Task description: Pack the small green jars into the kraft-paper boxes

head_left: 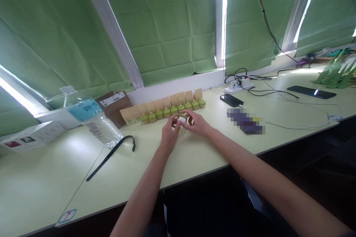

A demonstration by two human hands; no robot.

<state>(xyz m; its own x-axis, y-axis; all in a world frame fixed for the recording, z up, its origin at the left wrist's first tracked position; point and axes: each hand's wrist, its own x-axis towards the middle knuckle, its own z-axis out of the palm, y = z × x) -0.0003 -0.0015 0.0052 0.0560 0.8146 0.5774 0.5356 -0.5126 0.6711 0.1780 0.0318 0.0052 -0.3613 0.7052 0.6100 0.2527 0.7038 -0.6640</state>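
Note:
Near the middle of the table, my left hand [169, 133] and my right hand [199, 124] meet around a small white piece with a dark green rim [182, 119]. The fingers of both hands are closed on its sides, and they hide part of it. Something clear shows just beneath it, too small to make out. Right behind my hands runs a row of several small green-topped containers [167, 112] with little loops on top. Tan cardboard flaps [157, 106] stand up along the back of that row.
To the left stand a large water bottle [97, 122], a brown carton [116, 105] and a white box [35, 137]. A black curved strap [111, 155] lies in front. Phones [231, 100], a power strip [239, 87] and loose cables are on the right. The table's front edge [200, 174] is close.

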